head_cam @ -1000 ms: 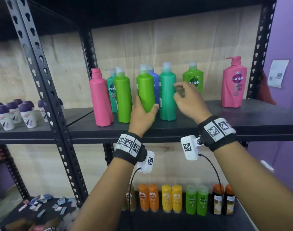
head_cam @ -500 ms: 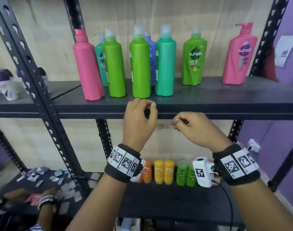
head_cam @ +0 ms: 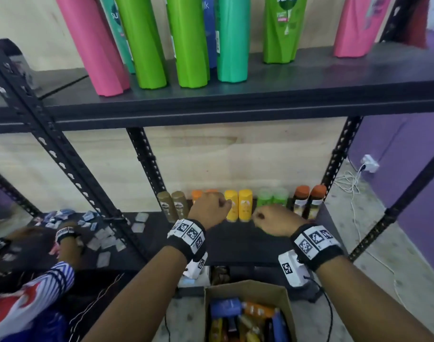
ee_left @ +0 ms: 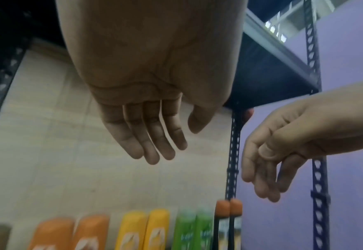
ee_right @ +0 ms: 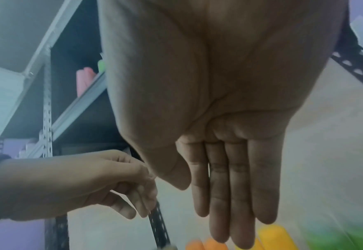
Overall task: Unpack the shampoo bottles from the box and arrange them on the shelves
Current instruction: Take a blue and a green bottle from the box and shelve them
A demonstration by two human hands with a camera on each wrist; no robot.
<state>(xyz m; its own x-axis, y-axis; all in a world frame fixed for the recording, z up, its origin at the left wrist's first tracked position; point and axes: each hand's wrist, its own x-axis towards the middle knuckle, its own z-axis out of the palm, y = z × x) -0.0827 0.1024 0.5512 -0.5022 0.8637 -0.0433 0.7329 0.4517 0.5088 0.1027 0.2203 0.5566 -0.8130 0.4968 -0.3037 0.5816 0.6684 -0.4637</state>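
At the lower left of the head view, another person's hand (head_cam: 65, 245) is reaching among small packets (head_cam: 105, 240) that are lying scattered on the lower shelf (head_cam: 235, 245). Along the top of the frame, tall shampoo bottles are standing on the upper shelf (head_cam: 260, 95): a pink bottle (head_cam: 95, 43), two light green bottles (head_cam: 142, 40), a teal bottle (head_cam: 232, 38), a green labelled bottle (head_cam: 282, 28) and another pink one at the upper right. In the middle of the frame, small bottles (head_cam: 238, 204) are lining the back of the lower shelf in pairs, brown, orange, yellow, green and orange-capped. The left hand (head_cam: 208, 209) is hanging in front of the orange pair, holding nothing; the left wrist view is showing its fingers (ee_left: 152, 138) relaxed and nearly straight. Just to its right, apart from it, the right hand (head_cam: 275, 222) is also hanging empty, its fingers (ee_right: 236, 194) extended and loose. At the bottom centre, the open cardboard box (head_cam: 245, 287) is sitting on the floor below both wrists, with more bottles (head_cam: 248, 317) lying jumbled inside.
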